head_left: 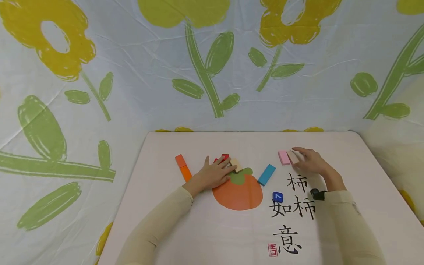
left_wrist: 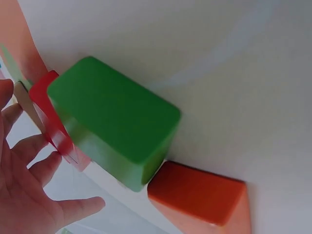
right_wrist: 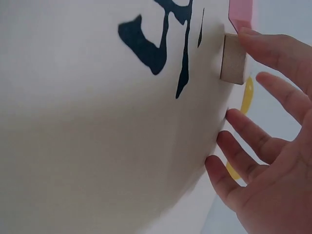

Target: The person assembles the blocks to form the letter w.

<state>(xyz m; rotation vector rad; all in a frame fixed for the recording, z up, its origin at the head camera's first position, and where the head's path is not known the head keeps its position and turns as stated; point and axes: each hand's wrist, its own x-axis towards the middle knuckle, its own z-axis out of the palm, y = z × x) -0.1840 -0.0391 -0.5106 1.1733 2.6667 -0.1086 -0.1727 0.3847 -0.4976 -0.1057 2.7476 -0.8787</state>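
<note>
loosely spread right fingers [right_wrist: 249,134] touch a beige block [right_wrist: 234,61].

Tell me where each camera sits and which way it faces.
Head: worn on the head, facing forward and down at the tabletop; both sleeves, left hand and right hand show.
Left wrist: looks at green and orange blocks; only the left hand shows.
Right wrist: looks at black lettering and a beige block; only the right hand shows.
Head and right wrist share the pink block.
</note>
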